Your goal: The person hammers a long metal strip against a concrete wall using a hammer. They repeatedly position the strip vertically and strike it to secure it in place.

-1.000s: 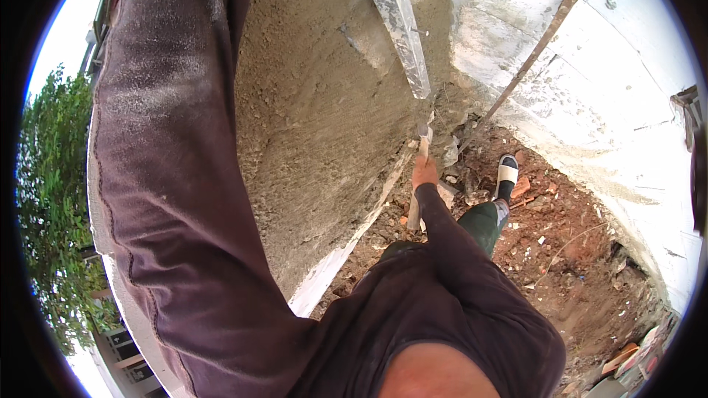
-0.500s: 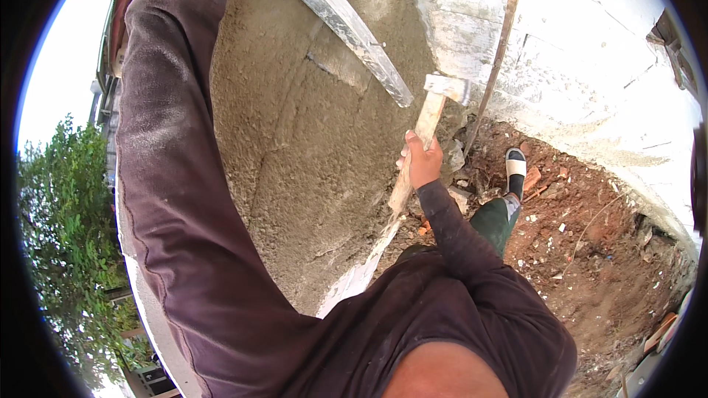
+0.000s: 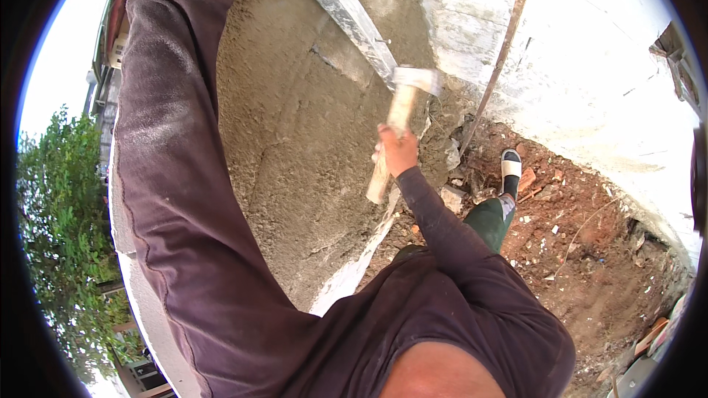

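My right hand [image 3: 398, 150] is closed around the wooden handle of a hammer [image 3: 401, 109]. The hammer's pale, dusty head is blurred and overlaps the lower end of a long metal bar [image 3: 352, 21] in view; whether they touch I cannot tell. A green band wraps the bar's upper part, and a nail-like bit sticks out near its lower end. The bar slants across a rough grey plastered wall [image 3: 280, 155]. My left arm [image 3: 177, 133] reaches up along the left side, and its hand is beyond the top edge.
A thin wooden stick [image 3: 501, 51] leans against the whitish wall [image 3: 582, 51] on the right. Reddish soil [image 3: 568, 250] with stones and brick pieces lies below, where my shoe [image 3: 510, 168] stands. Green foliage [image 3: 63, 243] shows at the far left.
My right hand has swung the hammer to the left, and its head now covers the bar's lower end. The left arm stays raised, nearly unmoved.
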Tool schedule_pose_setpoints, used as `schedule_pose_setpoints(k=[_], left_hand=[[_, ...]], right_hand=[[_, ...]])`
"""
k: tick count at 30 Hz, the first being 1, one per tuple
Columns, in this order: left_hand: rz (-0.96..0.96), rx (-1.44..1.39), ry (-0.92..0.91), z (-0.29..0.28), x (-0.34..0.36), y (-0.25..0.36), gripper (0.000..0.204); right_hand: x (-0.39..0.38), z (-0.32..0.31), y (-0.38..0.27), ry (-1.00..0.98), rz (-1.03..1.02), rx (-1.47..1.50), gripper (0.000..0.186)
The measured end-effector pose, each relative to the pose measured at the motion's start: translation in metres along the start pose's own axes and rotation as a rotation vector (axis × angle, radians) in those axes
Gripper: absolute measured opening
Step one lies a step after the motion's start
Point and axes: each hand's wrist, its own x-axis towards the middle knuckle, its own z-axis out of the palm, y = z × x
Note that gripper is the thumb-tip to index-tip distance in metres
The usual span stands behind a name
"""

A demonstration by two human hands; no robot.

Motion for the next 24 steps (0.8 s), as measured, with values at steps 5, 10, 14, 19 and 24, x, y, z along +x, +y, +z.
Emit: schedule_pose_setpoints(k=[5, 10, 14, 19, 24], left_hand=[[0.045, -0.01, 0.056, 0.002, -0.003, 0.001, 0.028], [-0.091, 0.049, 0.015, -0.002, 0.007, -0.008, 0.03], [0.029, -0.005, 0.027, -0.001, 0.003, -0.005, 0.033], [0.026, -0.028, 0.047, -0.003, 0.004, -0.012, 0.033], [0.033, 0.007, 0.005, -0.004, 0.004, -0.006, 0.034]], right_hand=[[0.001, -0.012, -0.001, 0.099, -0.087, 0.246, 0.021], [0.002, -0.001, -0.003, 0.034, 0.099, -0.033, 0.026], [0.005, -0.006, 0.001, 0.107, -0.04, 0.175, 0.026], [0.004, 0.003, -0.004, 0.012, 0.108, -0.02, 0.022], [0.002, -0.003, -0.003, 0.154, -0.069, 0.215, 0.023]])
